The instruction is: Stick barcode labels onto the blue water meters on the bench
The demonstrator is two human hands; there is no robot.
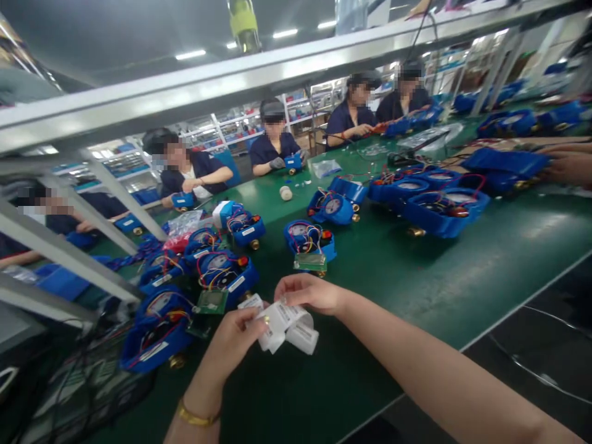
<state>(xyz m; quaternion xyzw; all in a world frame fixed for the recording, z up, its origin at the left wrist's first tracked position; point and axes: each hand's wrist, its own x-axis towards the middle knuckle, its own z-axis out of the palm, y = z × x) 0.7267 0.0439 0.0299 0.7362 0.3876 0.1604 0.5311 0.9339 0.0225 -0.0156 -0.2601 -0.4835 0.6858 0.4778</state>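
Observation:
Over the near part of the green table, both my hands hold a curling white strip of printed labels [283, 316]. My left hand [235, 339] pinches its left side between thumb and fingers. At the upper edge of the strip, my right hand [308, 293] has its fingertips closed on it. The lower end of the strip bends and hangs down. Just beyond my hands stands a blue meter housing [303, 237] with wires and a green circuit board [309, 262] at its front. Another green circuit board [211, 301] hangs from a housing beside my left hand.
Several blue housings with wires [157, 333] crowd the left side; more [446, 203] stand at the right. A white roll [285, 193] lies farther back on the green table [370, 308]. Metal posts [111, 191] and a beam cross the view. Several people work across the table.

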